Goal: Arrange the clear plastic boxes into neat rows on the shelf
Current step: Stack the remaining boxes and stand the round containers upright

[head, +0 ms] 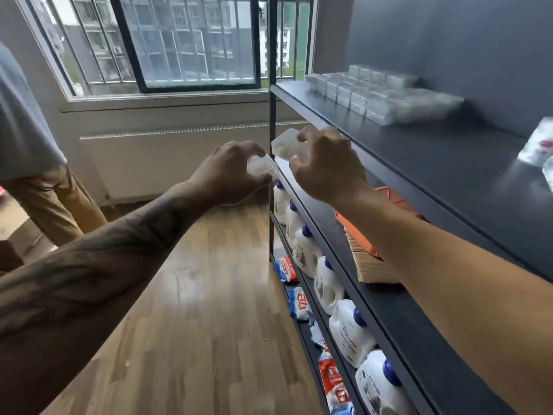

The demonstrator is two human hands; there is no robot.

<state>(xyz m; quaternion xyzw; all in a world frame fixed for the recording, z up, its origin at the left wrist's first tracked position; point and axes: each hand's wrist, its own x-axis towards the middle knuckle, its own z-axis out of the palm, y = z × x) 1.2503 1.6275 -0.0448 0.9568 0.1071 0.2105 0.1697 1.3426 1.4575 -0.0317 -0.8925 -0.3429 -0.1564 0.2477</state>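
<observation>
My left hand [230, 172] grips a clear plastic box [263, 170] in the air just left of the dark shelf's [449, 163] front post. My right hand [326, 166] holds a second clear plastic box [285, 145] with curled fingers, at the height of the upper shelf's front edge. Several clear boxes [374, 94] stand in rows at the far end of that upper shelf board. More clear packets [538, 148] lie blurred at the right edge of the same board.
A lower shelf carries an orange and wooden tray [371, 265]. Below it stand several white jugs with blue caps [326, 283], and bags [287, 269] lie on the bottom shelf. A person [36, 163] stands at the left by the window [185, 43]. Wooden floor lies underneath.
</observation>
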